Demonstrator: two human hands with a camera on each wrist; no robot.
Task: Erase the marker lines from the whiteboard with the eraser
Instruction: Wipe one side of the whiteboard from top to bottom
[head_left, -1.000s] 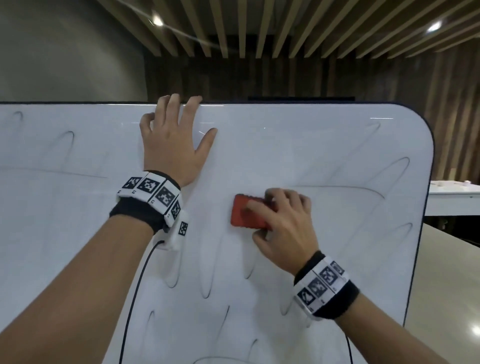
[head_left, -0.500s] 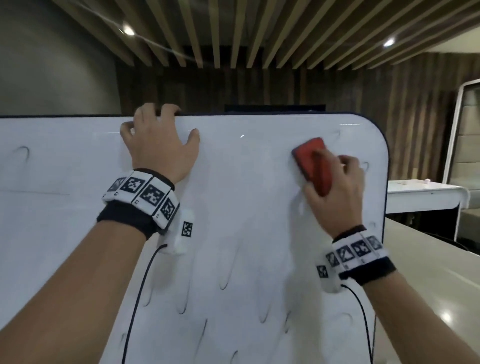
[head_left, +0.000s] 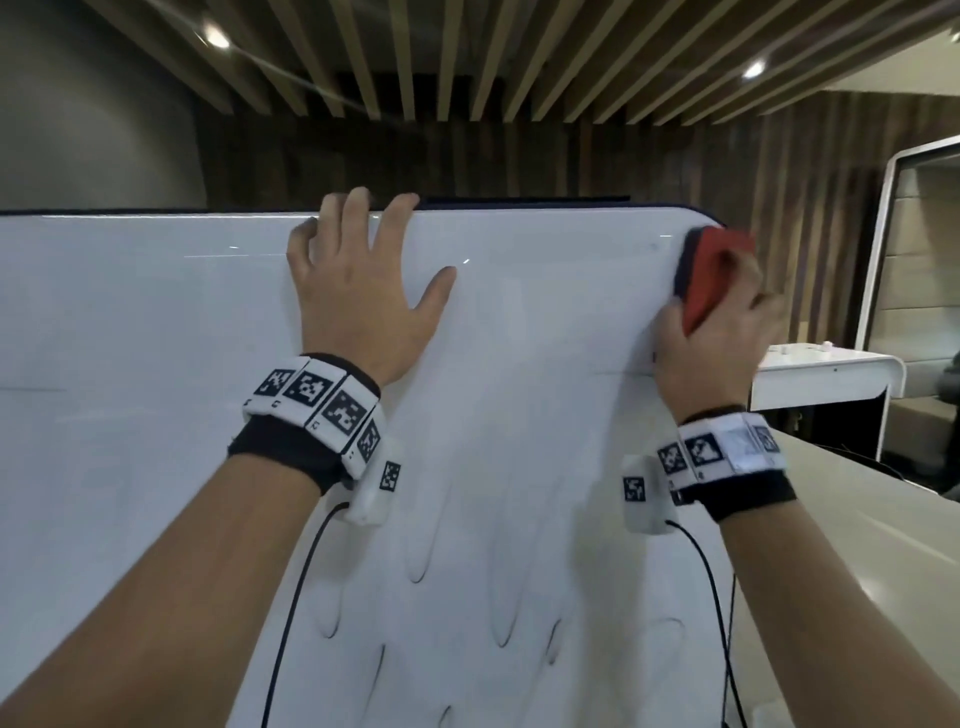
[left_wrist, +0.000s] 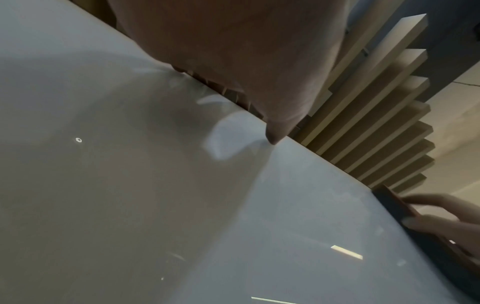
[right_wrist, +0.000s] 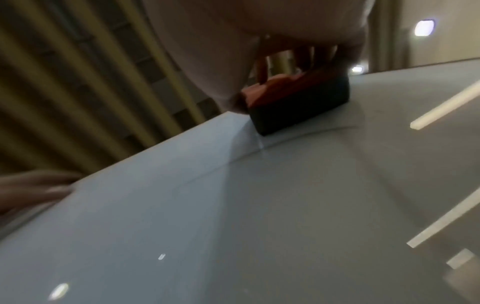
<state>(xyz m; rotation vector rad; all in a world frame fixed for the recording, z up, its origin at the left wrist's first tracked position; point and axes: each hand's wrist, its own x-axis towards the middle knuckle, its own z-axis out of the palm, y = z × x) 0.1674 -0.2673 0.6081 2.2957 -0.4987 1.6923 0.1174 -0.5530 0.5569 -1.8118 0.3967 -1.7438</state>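
Right hand (head_left: 711, 338) curled round the eraser (head_left: 709, 275), thumb on the near side and fingers over the far side, pressing it against the top right corner of the whiteboard (head_left: 519, 415). Eraser a small block: red moulded back, dark felt pad (right_wrist: 301, 109) flat on the board. Left hand (head_left: 358, 291) spread flat, holding nothing, palm against the board near the top edge, fingertips (head_left: 353, 200) reaching over the dark rim, thumb splayed to the right. White bands with black square markers on both wrists, black cuffs beneath, thin black cables trailing down.

Board glossy and white, with a rounded corner and a thin dark border, reflecting ceiling lights as bright bars. Marker lines (head_left: 415, 571) in narrow dark loops across the lower part; one faint straight stroke (head_left: 31, 388) at far left. Upper area around the hands largely wiped.

Beyond: ceiling of pale wooden slats (head_left: 467, 62) with recessed spotlights, dark slatted wall, white table (head_left: 826, 374) at right, pale polished floor.
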